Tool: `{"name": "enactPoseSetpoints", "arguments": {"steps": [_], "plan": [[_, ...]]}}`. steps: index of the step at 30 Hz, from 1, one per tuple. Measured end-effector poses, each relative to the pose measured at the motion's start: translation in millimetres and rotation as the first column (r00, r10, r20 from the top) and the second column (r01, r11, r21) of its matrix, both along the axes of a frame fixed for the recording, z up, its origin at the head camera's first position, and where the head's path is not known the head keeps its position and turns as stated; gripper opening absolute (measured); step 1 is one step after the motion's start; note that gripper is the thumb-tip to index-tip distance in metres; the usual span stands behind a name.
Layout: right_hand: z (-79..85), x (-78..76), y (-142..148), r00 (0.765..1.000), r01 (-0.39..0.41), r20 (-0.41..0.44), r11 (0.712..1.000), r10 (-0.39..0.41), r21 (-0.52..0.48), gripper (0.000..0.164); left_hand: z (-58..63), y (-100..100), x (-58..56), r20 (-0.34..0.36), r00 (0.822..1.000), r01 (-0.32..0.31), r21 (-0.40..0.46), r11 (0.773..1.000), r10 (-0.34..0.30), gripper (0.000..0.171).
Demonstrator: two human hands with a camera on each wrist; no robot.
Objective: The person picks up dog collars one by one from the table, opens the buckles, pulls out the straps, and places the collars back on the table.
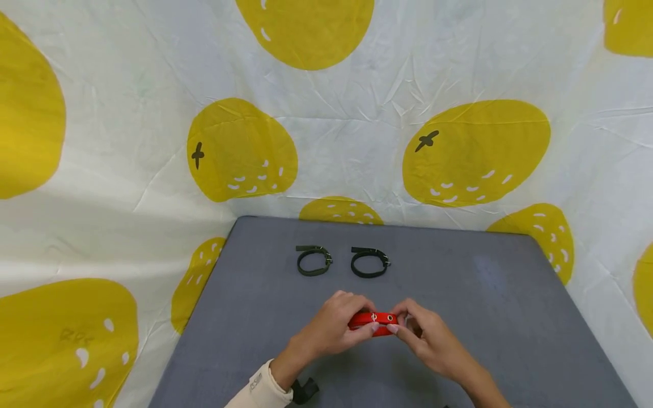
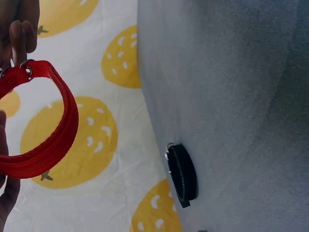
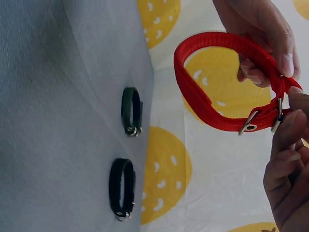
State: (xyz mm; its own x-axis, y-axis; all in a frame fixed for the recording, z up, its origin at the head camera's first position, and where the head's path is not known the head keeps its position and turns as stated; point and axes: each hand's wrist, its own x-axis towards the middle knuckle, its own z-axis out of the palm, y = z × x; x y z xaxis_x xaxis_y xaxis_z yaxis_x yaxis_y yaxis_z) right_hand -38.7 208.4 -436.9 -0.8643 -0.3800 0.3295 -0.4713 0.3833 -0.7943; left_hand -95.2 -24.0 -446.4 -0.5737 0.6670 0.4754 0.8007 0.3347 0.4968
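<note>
A red collar with metal eyelets is held up in front of me between both hands. My left hand grips one side of its band, the thumb along the near face. On the other side, my right hand pinches the collar by the buckle end. In the right wrist view, the red collar forms a loop, with its strap end at the metal buckle and a metal ring beside it. The left wrist view shows the loop of the red collar, but the hands are partly cut off.
A dark green collar and a black collar lie looped on the grey table, beyond my hands. Behind the table hangs a white cloth with large yellow fruit prints. A dark strap is at my left wrist.
</note>
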Motion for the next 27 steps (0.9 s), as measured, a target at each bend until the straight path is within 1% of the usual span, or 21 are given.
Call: {"name": "enactPoseSetpoints", "arguments": {"steps": [2,4,7,9,12,15,18,20,22,27], "plan": [[-2.6,1.6,-1,0.998,-0.018,0.051,0.998,0.021,-0.06,0.02,-1.5,-3,1.4,0.032,0.999,0.004,0.015,1.0,-0.004,0.015],[-4.3,2.6,-3,0.996,-0.017,0.088,0.995,0.026,-0.102,0.017,-2.9,-6,2.3,0.069,0.998,0.005,0.034,0.999,-0.008,0.015],[-5.5,3.5,-7,0.993,0.005,0.119,0.994,0.008,-0.107,0.016,-3.7,-9,3.4,0.113,0.993,0.009,0.054,0.998,-0.015,0.017],[-5.6,4.3,-9,0.991,0.034,0.132,0.996,-0.023,-0.078,0.015,-4.1,-10,4.2,0.122,0.992,0.011,0.06,0.998,-0.018,0.018],[-3.3,5.8,-11,0.987,0.061,0.151,0.998,-0.056,-0.025,0.014,-4.5,-11,5.9,0.105,0.994,0.019,0.054,0.998,-0.025,0.018],[2.7,6.3,-13,0.972,0.075,0.223,0.997,-0.072,-0.003,0.01,-6.0,-10,7.7,0.074,0.997,0.032,0.058,0.998,-0.037,0.017],[9.0,4.2,-16,0.945,0.068,0.323,0.997,-0.053,-0.034,0.014,-7.5,-9,8.0,0.008,0.999,0.041,0.074,0.996,-0.042,0.016],[12.4,1.6,-18,0.93,0.07,0.366,0.995,-0.042,-0.064,0.015,-7.2,-9,6.4,-0.039,0.998,0.044,0.085,0.995,-0.041,0.018],[14.4,-0.9,-19,0.929,0.07,0.369,0.992,-0.029,-0.1,0.014,-5.0,-9,3.6,-0.07,0.996,0.053,0.088,0.995,-0.047,0.019],[15.2,-2.6,-22,0.94,0.098,0.338,0.983,-0.04,-0.156,0.018,1.8,-10,-2.0,-0.071,0.994,0.09,0.088,0.992,-0.084,0.02]]}}
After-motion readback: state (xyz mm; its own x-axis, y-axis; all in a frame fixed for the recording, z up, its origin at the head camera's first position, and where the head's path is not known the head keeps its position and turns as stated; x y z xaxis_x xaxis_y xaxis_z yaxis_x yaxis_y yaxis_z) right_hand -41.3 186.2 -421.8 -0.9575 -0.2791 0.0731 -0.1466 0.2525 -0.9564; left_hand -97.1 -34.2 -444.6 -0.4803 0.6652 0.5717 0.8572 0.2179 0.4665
